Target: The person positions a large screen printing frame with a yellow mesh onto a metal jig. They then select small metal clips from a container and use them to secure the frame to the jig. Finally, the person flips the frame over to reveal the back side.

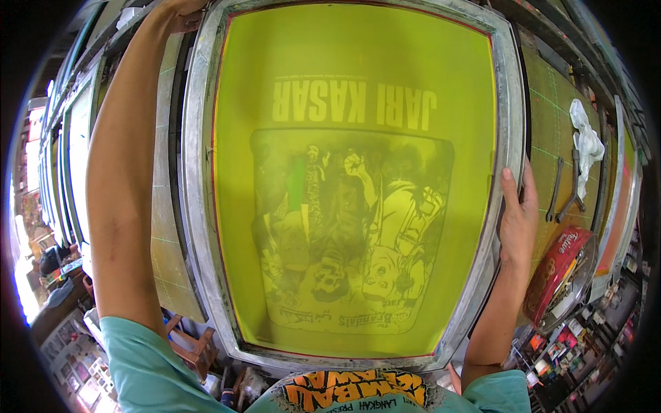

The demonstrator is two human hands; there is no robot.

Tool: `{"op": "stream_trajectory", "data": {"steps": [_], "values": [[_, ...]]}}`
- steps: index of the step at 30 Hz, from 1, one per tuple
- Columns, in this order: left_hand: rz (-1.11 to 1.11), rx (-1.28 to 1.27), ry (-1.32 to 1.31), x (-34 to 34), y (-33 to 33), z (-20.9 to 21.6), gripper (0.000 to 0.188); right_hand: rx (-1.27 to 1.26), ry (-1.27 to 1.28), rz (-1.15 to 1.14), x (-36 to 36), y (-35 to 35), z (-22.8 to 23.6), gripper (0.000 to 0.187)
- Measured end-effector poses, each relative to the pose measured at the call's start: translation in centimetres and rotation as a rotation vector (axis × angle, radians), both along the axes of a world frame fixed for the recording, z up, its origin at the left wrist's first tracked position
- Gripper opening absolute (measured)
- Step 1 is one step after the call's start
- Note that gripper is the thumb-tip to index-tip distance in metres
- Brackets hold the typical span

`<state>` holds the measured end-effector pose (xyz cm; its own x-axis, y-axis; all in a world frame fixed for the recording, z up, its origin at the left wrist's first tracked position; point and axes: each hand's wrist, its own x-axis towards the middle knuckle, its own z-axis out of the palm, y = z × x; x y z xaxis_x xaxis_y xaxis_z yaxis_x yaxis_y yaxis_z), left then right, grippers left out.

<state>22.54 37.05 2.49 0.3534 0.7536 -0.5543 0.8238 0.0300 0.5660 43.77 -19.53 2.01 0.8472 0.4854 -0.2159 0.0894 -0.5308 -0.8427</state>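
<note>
A silk-screen printing frame (pixel 200 158) fills the middle of the view, with a worn grey border around yellow-green mesh (pixel 351 62). The mesh carries an upside-down stencil of lettering and a picture of several figures. At the far left corner my left hand (pixel 184 14) grips the border; its fingers are partly hidden. My right hand (pixel 519 217) holds the right side of the border, thumb on top and the other fingers wrapped around the outer edge. The frame's near edge lies close to my body. Whether its underside rests on anything is hidden.
Under and beside the frame runs a board (pixel 169 268) with thin grid lines. To the right lie a spanner (pixel 555 189), a bent wrench (pixel 574 186), a white crumpled cloth (pixel 584 138) and a red tin (pixel 561 268) with tools. A brown wooden stand (pixel 195 347) is at lower left.
</note>
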Motion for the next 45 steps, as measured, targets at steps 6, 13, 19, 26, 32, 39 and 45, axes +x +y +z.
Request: {"op": "stream_trajectory", "data": {"steps": [6,13,19,26,32,39,45], "values": [[0.004,-0.177,-0.388,0.6,-4.1,-0.9,0.056,0.065,0.062,-0.035,0.2,-0.3,-0.2,0.063],[0.095,0.463,-0.369,-9.1,-13.0,-1.0,0.087,0.121,0.190,-0.116,1.3,-0.9,-0.9,0.063],[0.367,0.027,-0.393,-20.8,-30.3,-1.1,0.054,0.120,0.335,-0.115,3.0,-2.5,-1.5,0.056],[0.592,-0.145,-0.637,-21.5,-33.4,-2.6,0.040,0.081,0.274,-0.179,2.8,-2.7,-1.8,0.057],[0.576,-0.178,-0.662,-21.6,-33.4,-2.5,0.039,0.076,0.272,-0.211,2.8,-3.0,-2.1,0.061],[0.575,-0.104,-0.622,-21.3,-33.5,-2.4,0.039,0.046,0.187,-0.298,2.0,-2.5,-1.7,0.058],[0.547,-0.171,-0.650,-21.4,-33.2,-2.0,0.037,0.093,0.254,-0.137,2.1,-1.9,-0.9,0.040]]}}
